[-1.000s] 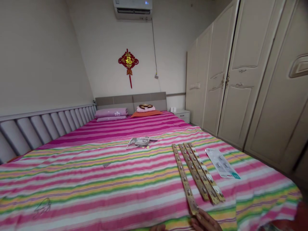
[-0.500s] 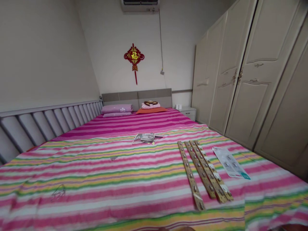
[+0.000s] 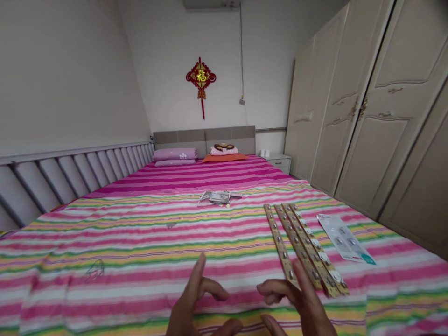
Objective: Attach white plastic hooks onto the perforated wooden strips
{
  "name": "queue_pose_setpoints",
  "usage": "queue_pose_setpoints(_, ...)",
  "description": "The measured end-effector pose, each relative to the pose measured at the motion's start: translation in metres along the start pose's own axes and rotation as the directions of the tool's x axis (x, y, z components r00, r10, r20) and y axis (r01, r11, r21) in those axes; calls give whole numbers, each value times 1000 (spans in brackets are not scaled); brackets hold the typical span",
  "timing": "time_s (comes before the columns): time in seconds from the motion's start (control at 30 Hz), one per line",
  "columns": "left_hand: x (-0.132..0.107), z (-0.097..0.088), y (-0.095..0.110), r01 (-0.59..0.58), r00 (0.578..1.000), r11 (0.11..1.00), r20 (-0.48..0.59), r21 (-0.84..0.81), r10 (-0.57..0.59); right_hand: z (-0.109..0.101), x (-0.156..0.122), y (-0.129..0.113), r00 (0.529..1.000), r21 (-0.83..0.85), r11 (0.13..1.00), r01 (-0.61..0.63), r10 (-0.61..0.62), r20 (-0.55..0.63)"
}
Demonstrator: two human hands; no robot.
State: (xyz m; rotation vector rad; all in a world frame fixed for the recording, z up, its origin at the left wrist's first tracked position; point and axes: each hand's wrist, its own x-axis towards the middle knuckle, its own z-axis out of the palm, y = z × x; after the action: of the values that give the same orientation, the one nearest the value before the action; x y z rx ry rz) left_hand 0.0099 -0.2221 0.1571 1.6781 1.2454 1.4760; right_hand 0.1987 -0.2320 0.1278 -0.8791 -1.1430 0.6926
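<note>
Both hands hover over the striped bedspread (image 3: 147, 284) at the bottom of the view, facing each other with a gap between them. My left hand (image 3: 196, 303) is open, its index finger pointing up and the others curved, and it holds nothing. Likewise open and empty, my right hand (image 3: 297, 298) partly covers the near end of the leftmost brown strip (image 3: 279, 239). Several such strips, fitted with small metal pieces, lie side by side; the rightmost strip (image 3: 317, 242) bears white round pieces. Right of them lies a clear blister pack (image 3: 345, 239) with a teal corner.
A clear plastic bag with grey items (image 3: 217, 197) lies mid-bed. A thin tangled wire-like thing (image 3: 95, 270) rests at left. Pillows (image 3: 175, 156) lie by the headboard (image 3: 185, 136). A slatted rail (image 3: 87, 170) borders the left side; a wardrobe (image 3: 374, 140) stands at right.
Both hands have risen into view from the bottom edge, where only slivers showed before. The view has shifted a little, so the room appears slightly further right. The things on the bed have not moved.
</note>
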Motion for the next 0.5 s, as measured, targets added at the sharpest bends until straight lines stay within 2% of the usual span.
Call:
queue_pose_setpoints(0.07,-2,2,4,-81,982,994,-162,78,93,9,6,-8,990,-57,992,117,-120,-68)
queue_pose_setpoints(0.17,-3,8,-9,-83,968,985,-222,151,115,17,12,0,986,-148,976,161,-167,-26)
queue_pose_setpoints(0.3,3,14,-43,66,983,983,-181,170,-35,17,20,30,995,-318,948,32,1,104)
queue_pose_setpoints(0.4,5,16,-67,189,979,960,-113,206,-168,11,20,54,969,-422,905,-53,148,196)
queue_pose_setpoints(0.5,3,20,-88,249,968,938,-22,240,-252,0,4,78,945,-446,889,-106,229,232)
